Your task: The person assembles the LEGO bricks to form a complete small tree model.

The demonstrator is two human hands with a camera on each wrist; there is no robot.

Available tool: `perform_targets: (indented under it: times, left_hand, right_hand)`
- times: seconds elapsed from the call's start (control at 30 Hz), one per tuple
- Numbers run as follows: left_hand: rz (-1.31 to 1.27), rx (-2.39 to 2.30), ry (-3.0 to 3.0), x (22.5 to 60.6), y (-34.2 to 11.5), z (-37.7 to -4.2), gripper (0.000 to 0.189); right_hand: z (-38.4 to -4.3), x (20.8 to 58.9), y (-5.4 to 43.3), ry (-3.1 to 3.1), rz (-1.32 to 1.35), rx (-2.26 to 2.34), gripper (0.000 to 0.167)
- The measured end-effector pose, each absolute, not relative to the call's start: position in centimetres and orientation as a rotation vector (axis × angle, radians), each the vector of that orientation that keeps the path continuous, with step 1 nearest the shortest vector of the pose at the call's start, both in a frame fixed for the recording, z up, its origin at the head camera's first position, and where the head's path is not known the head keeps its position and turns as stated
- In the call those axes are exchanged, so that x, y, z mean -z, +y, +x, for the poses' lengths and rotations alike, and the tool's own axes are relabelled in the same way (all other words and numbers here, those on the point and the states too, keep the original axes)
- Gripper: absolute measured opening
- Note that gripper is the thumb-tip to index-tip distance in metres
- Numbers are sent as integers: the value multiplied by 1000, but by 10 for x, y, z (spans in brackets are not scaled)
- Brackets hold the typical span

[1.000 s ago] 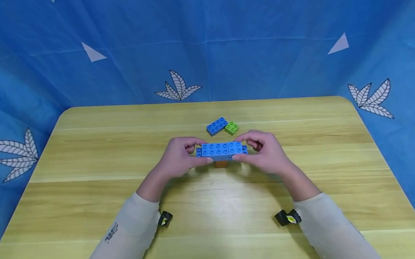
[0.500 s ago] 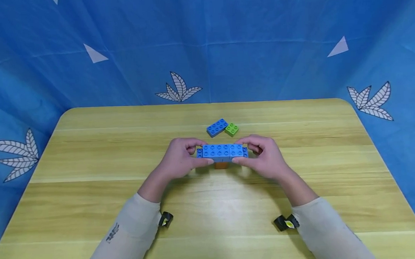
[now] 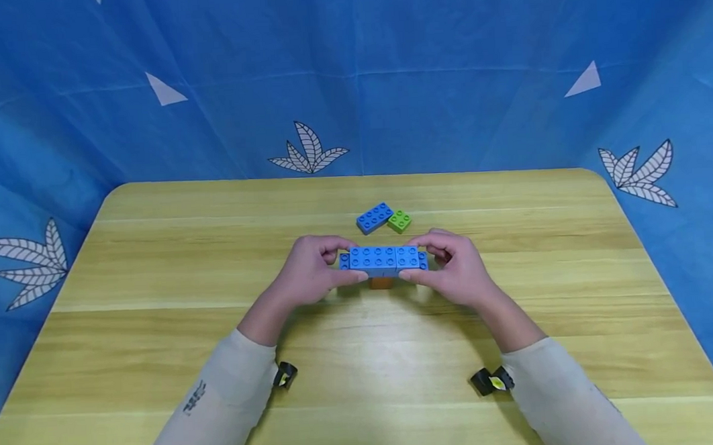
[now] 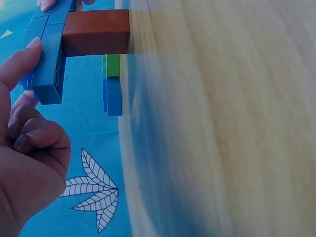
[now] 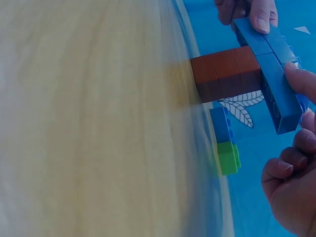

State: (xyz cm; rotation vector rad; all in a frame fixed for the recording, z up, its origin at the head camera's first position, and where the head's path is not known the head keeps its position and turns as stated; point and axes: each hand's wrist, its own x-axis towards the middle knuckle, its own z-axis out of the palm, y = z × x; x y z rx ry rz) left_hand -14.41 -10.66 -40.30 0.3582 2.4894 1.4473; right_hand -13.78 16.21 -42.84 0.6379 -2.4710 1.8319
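One T-shaped build (image 3: 373, 258) near middle of surface (image 3: 370, 376): blue beam (image 5: 277, 89), four bricks, two per layer, atop brown column (image 4: 96, 32), three bricks stacked. Beam's long axis level, running left to right, parallel to far edge; studs up. Column upright under beam's middle. Two hands: left hand (image 3: 312, 272), fingers clamped on beam's left part; right hand (image 3: 455, 264), fingers clamped on right part. Beyond build, two loose bricks: one blue brick (image 3: 374, 218), slanted; one green brick (image 3: 399, 221), just beside.

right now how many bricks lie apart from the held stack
2: one blue brick and one green brick, side by side on the table beyond the stack. Others could hide behind it.
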Motion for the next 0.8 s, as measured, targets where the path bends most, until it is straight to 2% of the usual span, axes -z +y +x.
perform_targets:
  times: [0.2, 0.53, 0.8]
  left_hand:
    - [374, -1456, 2487, 401, -105, -144, 38]
    - [350, -1433, 2502, 400, -105, -144, 37]
    - [343, -1422, 2509, 399, -106, -143, 37]
  right_hand:
    - [-136, 426, 161, -2482, 628, -1815, 33]
    - [-126, 396, 151, -2515, 641, -1715, 31]
    - [-138, 432, 160, -2489, 610, -1831, 33]
